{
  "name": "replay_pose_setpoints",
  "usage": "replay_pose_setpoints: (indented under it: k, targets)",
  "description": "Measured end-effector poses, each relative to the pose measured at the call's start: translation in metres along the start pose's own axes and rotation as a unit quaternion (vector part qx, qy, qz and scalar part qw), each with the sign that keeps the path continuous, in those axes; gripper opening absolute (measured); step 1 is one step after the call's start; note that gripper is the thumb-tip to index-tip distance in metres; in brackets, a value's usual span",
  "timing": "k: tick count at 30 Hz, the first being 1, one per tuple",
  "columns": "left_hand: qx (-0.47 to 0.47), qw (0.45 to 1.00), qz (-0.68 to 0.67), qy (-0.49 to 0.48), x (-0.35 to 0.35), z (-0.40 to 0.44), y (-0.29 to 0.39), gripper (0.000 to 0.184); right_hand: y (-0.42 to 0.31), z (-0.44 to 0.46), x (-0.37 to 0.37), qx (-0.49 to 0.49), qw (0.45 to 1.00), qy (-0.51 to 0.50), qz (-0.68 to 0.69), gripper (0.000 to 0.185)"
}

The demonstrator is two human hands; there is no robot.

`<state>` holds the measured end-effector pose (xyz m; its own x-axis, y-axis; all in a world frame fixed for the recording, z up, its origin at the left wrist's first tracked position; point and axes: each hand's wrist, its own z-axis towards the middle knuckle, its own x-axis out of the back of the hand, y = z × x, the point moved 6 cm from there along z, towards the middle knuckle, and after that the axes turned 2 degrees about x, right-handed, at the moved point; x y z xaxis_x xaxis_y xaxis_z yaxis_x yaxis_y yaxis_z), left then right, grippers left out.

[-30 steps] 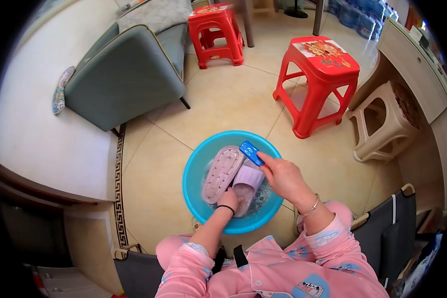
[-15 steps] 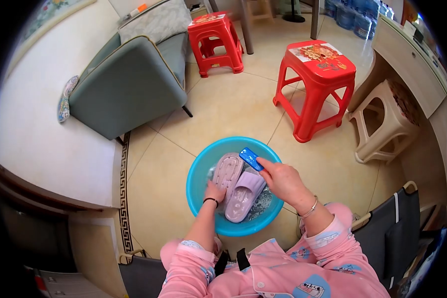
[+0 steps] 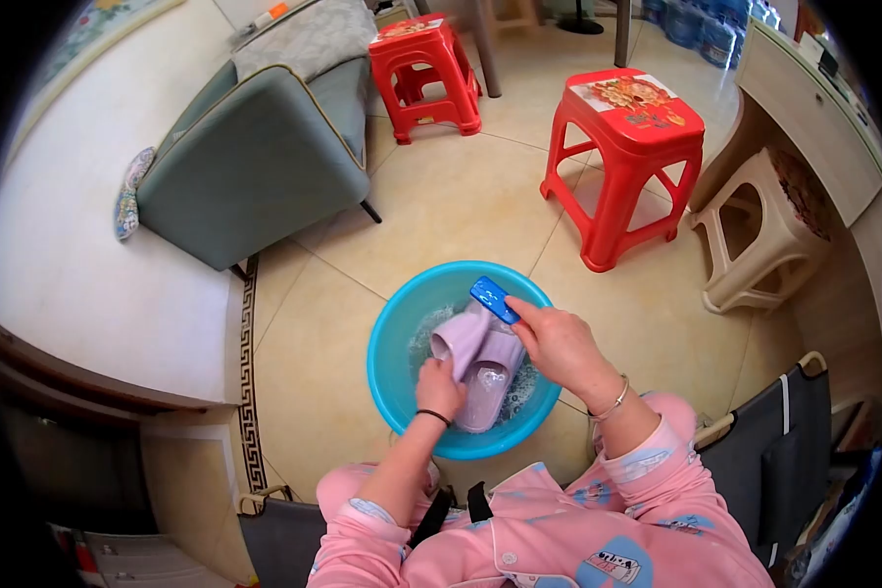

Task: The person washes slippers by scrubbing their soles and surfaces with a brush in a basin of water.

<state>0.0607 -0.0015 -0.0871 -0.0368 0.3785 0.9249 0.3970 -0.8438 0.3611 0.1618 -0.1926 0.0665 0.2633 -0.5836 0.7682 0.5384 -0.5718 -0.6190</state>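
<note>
Floored in beige tiles (image 3: 461,211), edged at left by a dark key-pattern border (image 3: 250,372). Walled in white (image 3: 73,196) at left. Furnished at far left with a grey-green armchair (image 3: 250,176), at far middle with a red stool (image 3: 409,49), at right with another red stool (image 3: 629,142), a beige stool (image 3: 774,218) and a pale desk (image 3: 818,113). Stocked at far right with blue water bottles (image 3: 712,39). Brightly lit.

Two hands (image 3: 563,348), two lilac slippers (image 3: 459,336), one blue handheld tool (image 3: 493,298), one turquoise basin (image 3: 386,363), two bracelets (image 3: 614,403), at least two red stools (image 3: 629,147), one beige stool (image 3: 778,218) and one armchair (image 3: 255,176).
</note>
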Motion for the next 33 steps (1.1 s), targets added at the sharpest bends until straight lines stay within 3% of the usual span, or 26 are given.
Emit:
replay_pose_setpoints:
  k: [5, 7, 12, 14, 17, 20, 27, 33]
  targets:
    - [-0.019, 0.997, 0.069, -0.033, -0.032, -0.024, 0.017, 0.067, 0.001, -0.002, -0.006, 0.008, 1.000, -0.001, 0.006, 0.032]
    - [-0.025, 0.985, 0.162, -0.049, -0.024, -0.036, 0.031, 0.080, 0.000, -0.004, -0.006, 0.013, 1.000, -0.003, 0.005, 0.032]
    - [0.038, 0.988, 0.119, -0.091, -0.033, -0.035, 0.019, 0.080, 0.004, -0.002, -0.010, 0.022, 1.000, -0.014, 0.007, 0.034]
    - [0.022, 0.999, -0.023, -0.001, -0.067, -0.021, -0.011, 0.067, 0.004, -0.001, -0.011, 0.021, 1.000, -0.018, 0.005, 0.034]
    - [-0.012, 0.992, -0.117, 0.043, -0.072, -0.010, -0.029, 0.058, 0.001, -0.001, -0.010, 0.011, 1.000, -0.022, 0.003, 0.033]
    - [0.068, 0.977, -0.204, -0.014, -0.057, -0.014, -0.026, 0.067, 0.000, 0.002, -0.009, 0.001, 1.000, -0.024, 0.000, 0.032]
    - [0.089, 0.974, -0.206, -0.001, -0.057, -0.023, -0.020, 0.069, -0.001, 0.002, -0.011, 0.002, 0.999, -0.032, 0.000, 0.032]
    - [0.076, 0.993, -0.021, 0.086, -0.006, -0.033, 0.010, 0.069, 0.001, 0.003, -0.008, -0.004, 1.000, -0.026, -0.004, 0.032]
